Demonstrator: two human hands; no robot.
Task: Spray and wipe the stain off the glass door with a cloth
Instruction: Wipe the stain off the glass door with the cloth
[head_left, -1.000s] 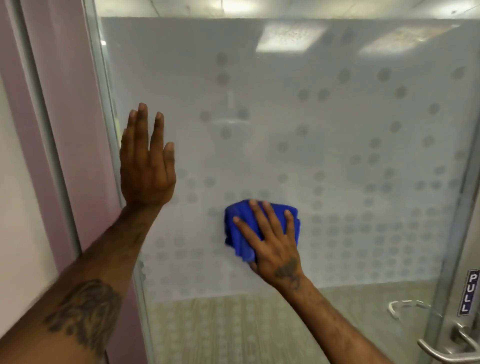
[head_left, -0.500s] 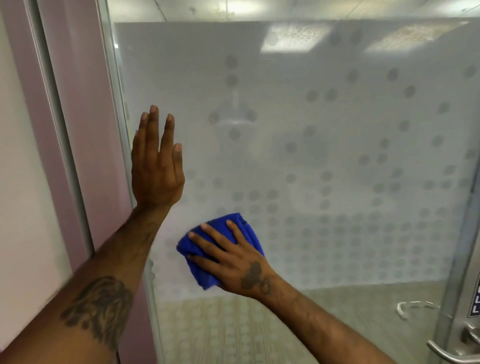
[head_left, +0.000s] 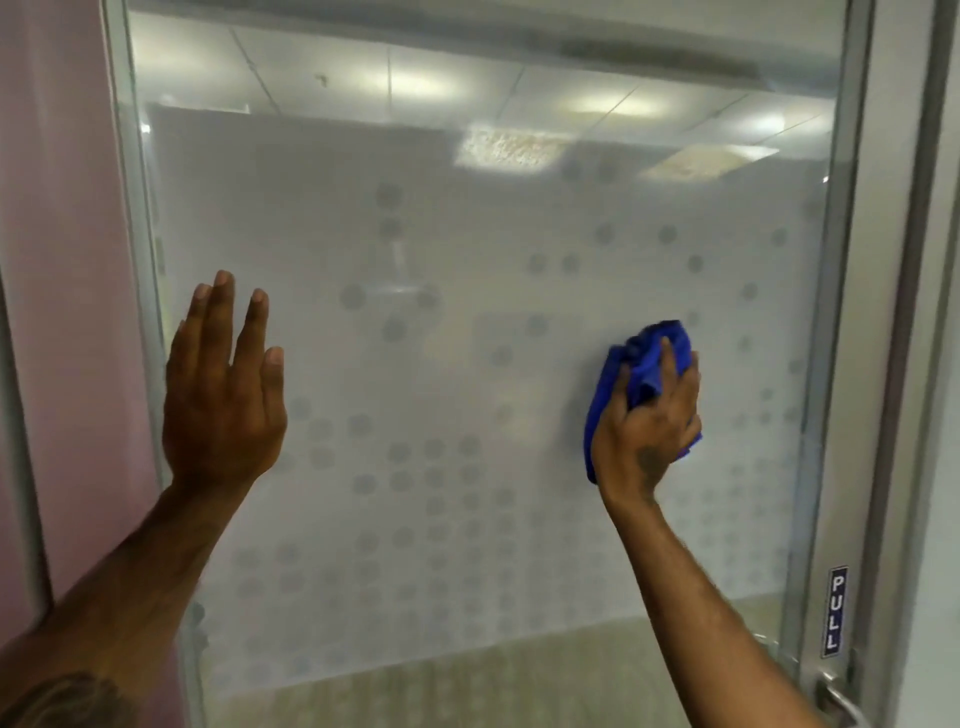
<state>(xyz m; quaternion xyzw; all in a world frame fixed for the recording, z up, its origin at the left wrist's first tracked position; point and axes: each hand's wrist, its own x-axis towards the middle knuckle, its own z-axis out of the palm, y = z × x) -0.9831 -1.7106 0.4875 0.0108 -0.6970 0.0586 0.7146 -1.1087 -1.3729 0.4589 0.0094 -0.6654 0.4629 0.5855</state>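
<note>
On door (head_left: 467, 322), cloth (head_left: 602, 405) in right hand (head_left: 649, 441)

My left hand (head_left: 223, 405) is near the left edge of the glass door (head_left: 467, 234). My right hand (head_left: 644, 441), well apart near the right edge, holds the cloth (head_left: 644, 358) on the glass. Lower right, a PULL label (head_left: 835, 613) sits above the handle (head_left: 836, 696).

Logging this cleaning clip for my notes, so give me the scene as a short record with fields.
surface: glass door, frosted with grey dots, metal frame
left grip: hand flat, fingers straight, at the glass near its left edge, holding nothing
right grip: hand clutches the bunched blue cloth against the glass near the right edge
label: PULL sign on the right frame
handle: lever handle, bottom right, partly cut off
spray bottle: not in view
stain: none I can make out
</note>
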